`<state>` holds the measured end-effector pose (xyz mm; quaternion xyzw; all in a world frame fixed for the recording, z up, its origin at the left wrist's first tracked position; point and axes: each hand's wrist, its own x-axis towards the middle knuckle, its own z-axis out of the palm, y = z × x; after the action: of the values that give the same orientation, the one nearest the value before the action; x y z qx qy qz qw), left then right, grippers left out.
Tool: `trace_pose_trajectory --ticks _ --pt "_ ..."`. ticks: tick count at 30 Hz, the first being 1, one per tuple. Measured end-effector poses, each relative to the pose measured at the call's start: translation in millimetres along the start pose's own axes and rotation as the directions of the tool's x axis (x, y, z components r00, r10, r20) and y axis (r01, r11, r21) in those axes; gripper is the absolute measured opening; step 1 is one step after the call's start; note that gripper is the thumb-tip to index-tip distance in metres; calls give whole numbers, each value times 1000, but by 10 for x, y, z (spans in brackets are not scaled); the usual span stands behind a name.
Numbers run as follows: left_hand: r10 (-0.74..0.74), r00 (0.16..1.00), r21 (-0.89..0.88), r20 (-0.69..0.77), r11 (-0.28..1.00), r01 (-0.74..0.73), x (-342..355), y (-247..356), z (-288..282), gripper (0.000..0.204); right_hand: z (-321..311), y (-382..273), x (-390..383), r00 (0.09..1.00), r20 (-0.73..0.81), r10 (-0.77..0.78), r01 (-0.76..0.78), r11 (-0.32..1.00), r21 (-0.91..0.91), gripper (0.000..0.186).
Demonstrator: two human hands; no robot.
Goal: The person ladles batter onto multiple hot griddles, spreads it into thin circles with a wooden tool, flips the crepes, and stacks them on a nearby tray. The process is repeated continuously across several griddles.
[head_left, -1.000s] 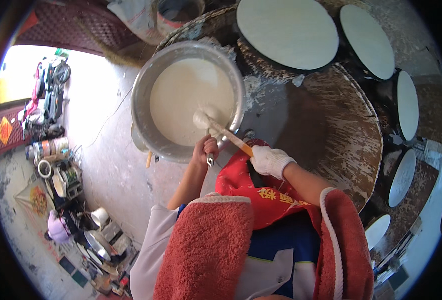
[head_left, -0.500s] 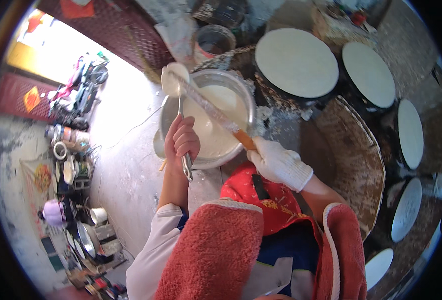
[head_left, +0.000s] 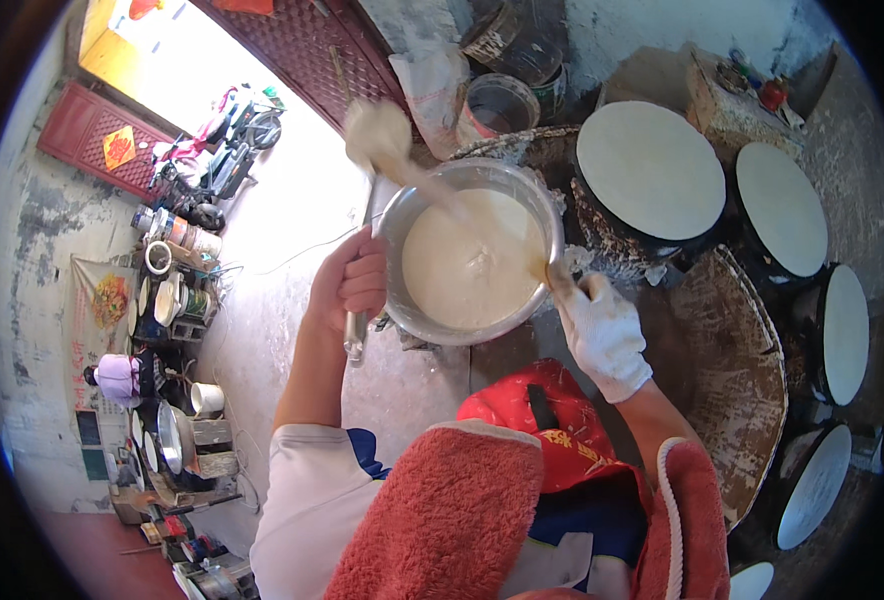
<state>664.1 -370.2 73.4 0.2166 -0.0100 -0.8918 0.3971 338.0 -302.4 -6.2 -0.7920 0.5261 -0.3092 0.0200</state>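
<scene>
Left hand: bare, its fingers (head_left: 365, 282) wrapped firmly round the metal handle of a ladle; the hand (head_left: 348, 275) is just beside the pot's left side.
Ladle (head_left: 355, 338): roughly upright in the view, its handle end below the fist, its upper end beyond the pot's upper left rim.
Right hand (head_left: 602, 338): in a white knit glove, closed on the near end of a stick, at the pot's right rim.
Stick (head_left: 434, 190): slants across the pot from the glove toward the ladle's upper end; blurred along its length.
Pale end: a round, whitish form where ladle and stick meet in the view; whether they touch, I cannot tell.
Pot (head_left: 442, 333): round, metal, wide-mouthed, in front of the person, between the two hands.
Batter (head_left: 472, 275): cream-coloured liquid inside the pot, with a small ripple near its middle.
Discs: five with pale round tops, curving down the right side; the largest (head_left: 652, 170) is up and right of the pot, the lowest cut off by the dark rim.
Brown panel (head_left: 727, 380): curved, streaked, between the right forearm and the discs.
Bucket (head_left: 502, 105): beyond the pot, beside a whitish sack (head_left: 434, 95).
Clothing: red towel (head_left: 442, 510) over the shoulders, red apron (head_left: 522, 400) below the pot.
Doorway side: a motorbike (head_left: 237, 150) in bright light, near a red door (head_left: 312, 75).
</scene>
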Motion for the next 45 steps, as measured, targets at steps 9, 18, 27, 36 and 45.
trace_pose_trajectory --ticks 9,18,27,36,45 --pt "665 738 927 -117 -193 321 155 -575 -419 27 -303 366 -1426 911 -82 403 -308 800 515 34" --pt "-717 544 317 -435 443 838 1076 -2192 -161 33 -469 -376 -3184 155 -390 907 -637 394 662 36" --pt "-814 -250 354 -525 -475 805 1022 -4739 547 33 -137 -2156 -4849 -896 -320 308 -247 255 935 43" --pt "-365 -482 511 -796 -833 -212 -917 -7638 674 37 27 -3035 -5029 -870 -5 -494 -212 364 907 43" --pt "-192 -365 389 -911 -695 -605 -2819 -8350 -836 32 -155 -2443 -5415 -659 88 -747 -353 410 841 41"
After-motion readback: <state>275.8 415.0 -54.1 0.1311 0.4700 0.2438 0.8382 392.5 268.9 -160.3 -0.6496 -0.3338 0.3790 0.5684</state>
